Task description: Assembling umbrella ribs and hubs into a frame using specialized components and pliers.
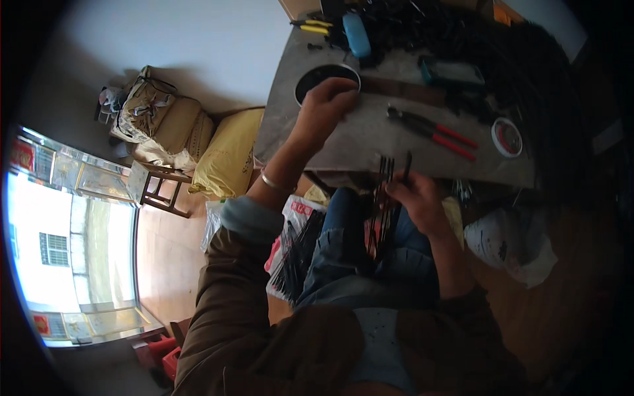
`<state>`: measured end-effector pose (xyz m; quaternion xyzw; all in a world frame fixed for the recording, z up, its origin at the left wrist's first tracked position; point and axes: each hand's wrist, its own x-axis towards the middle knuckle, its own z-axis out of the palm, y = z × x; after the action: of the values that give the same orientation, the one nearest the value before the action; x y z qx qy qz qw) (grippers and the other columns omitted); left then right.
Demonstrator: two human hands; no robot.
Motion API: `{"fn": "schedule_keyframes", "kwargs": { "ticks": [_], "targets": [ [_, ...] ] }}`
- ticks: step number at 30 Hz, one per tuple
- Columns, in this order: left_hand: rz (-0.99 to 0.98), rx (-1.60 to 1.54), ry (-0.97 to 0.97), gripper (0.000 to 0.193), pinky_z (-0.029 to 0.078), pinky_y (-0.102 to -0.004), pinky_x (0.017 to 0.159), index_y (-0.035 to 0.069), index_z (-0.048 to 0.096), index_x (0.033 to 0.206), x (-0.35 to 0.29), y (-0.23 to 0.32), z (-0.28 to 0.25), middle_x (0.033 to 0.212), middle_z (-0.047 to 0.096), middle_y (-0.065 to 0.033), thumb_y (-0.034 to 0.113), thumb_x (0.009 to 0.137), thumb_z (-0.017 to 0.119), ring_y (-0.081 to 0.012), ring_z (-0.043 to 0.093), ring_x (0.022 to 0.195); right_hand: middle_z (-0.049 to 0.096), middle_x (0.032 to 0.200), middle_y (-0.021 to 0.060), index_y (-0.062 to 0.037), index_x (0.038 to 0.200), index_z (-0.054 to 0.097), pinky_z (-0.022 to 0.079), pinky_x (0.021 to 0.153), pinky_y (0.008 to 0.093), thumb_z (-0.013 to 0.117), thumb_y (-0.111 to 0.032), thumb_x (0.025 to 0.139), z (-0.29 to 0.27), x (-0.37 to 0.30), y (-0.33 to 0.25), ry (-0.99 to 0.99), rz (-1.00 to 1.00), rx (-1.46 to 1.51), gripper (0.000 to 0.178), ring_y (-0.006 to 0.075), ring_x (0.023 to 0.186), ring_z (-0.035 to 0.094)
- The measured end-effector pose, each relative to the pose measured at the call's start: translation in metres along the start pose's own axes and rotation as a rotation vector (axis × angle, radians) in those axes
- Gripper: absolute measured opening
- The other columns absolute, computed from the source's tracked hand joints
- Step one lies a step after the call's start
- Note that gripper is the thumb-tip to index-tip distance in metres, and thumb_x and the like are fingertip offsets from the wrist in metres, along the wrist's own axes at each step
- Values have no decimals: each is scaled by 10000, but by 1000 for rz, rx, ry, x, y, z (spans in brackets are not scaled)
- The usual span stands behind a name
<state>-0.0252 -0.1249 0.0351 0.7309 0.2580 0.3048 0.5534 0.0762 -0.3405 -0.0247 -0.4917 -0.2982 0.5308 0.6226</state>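
My left hand (325,111) is over the near rim of a round dish (298,92) with dark contents on the table. Its fingers are bent and pinched together; whatever they may hold is too small to make out. Above my lap, my right hand (419,201) is closed around several thin black rods (382,221), which stand roughly upright between thumb and fingers. Red-handled pliers (436,133) lie on the table beyond that hand. A bundle of similar black rods (297,254) rests on a plastic bag beside my left thigh.
Dark small parts (422,33) are heaped along the table's far side, with a blue case (356,35) and yellow-handled pliers (314,27). A round white-rimmed container (506,137) sits at the right. Yellow sack (231,148), wooden stool (162,185) and white bag (512,244) stand around the table.
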Motion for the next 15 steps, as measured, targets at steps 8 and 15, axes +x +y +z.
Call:
{"fn": "schedule_keyframes", "kwargs": {
  "ticks": [8, 15],
  "targets": [
    [-485, -1077, -464, 265, 466, -371, 900, 23, 565, 1153, -79, -7, 27, 1005, 631, -105, 148, 923, 522, -230, 611, 945, 630, 849, 35, -32, 957, 552, 495, 677, 246, 558, -150, 948, 6, 0, 6, -136, -70, -49, 118, 102, 760, 616],
    [-512, -1126, -468, 298, 453, -394, 925, 8, 570, 1171, -88, 4, 27, 1021, 634, -118, 154, 913, 534, -250, 609, 981, 648, 860, 64, -27, 1003, 549, 494, 672, 244, 519, -168, 971, 13, -9, 0, -158, -82, -67, 148, 110, 758, 619]
  ]
}}
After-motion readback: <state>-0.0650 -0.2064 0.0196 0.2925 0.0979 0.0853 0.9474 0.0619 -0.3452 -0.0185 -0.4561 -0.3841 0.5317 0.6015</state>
